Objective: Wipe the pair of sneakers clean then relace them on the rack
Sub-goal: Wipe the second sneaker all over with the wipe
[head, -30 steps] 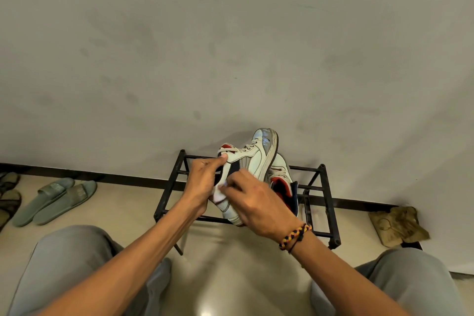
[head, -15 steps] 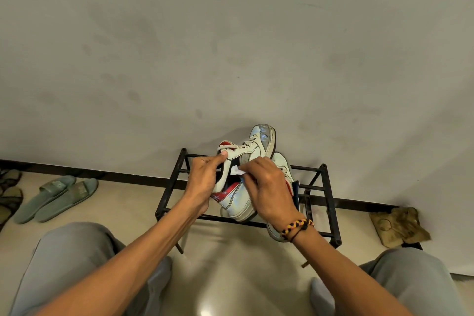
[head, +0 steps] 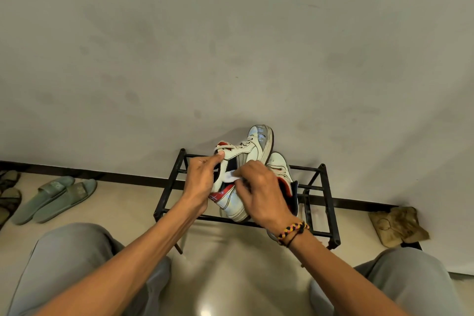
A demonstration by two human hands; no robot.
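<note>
Two sneakers sit in the middle of the frame on the black metal shoe rack (head: 331,202). I hold the upper sneaker (head: 252,151) tipped up, so its long way runs from the heel near my hands to the toe up and to the right, by the wall. My left hand (head: 198,182) grips it at the collar, with the thumb hooked over the top edge. My right hand (head: 261,192) pinches a small white wipe (head: 234,174) and presses it on the side of that sneaker. Both hands touch the shoe, so neither one has to reach. I think the next rub should go along the side, up toward the toe.

The second sneaker (head: 280,167) lies just behind my right hand on the rack, with its toe also pointing toward the wall. My hand hides most of it.

I count one rack, one wipe, and one braided bracelet (head: 292,232) on my right wrist. Two green slides (head: 55,197) lie on the floor at the left. One brown crumpled cloth (head: 397,226) sits at the right, by the wall.
</note>
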